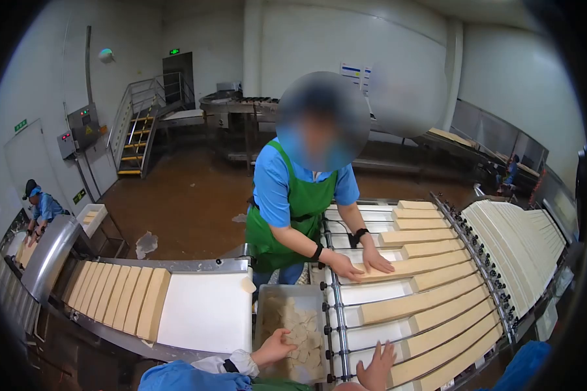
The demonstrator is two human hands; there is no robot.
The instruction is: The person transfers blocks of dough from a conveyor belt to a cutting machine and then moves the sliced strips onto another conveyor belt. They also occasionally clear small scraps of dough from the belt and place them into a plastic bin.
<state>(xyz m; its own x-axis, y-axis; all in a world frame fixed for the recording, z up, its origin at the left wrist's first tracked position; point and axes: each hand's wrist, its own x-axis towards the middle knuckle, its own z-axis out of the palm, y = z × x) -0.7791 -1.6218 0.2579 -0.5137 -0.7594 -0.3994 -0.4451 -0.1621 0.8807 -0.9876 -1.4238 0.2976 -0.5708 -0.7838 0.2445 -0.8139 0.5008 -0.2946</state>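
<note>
My left hand (274,348) is over the near left part of a grey bin (263,313) of flat, pale dough scraps (300,329). Its fingers are loosely curved and apart, with nothing visible in them. My right hand (376,368) has its fingers spread at the near left end of the right conveyor (370,335), beside the end of a long dough strip (430,362); contact is unclear. Across the conveyor, a co-worker in a green apron (306,195) has both hands on another dough strip (411,266).
On the left, a white belt (205,306) carries upright dough slabs (120,293). Thin rods and a roller rail (476,260) frame the right conveyor. Another person (45,205) works at far left. Stairs (137,140) stand behind.
</note>
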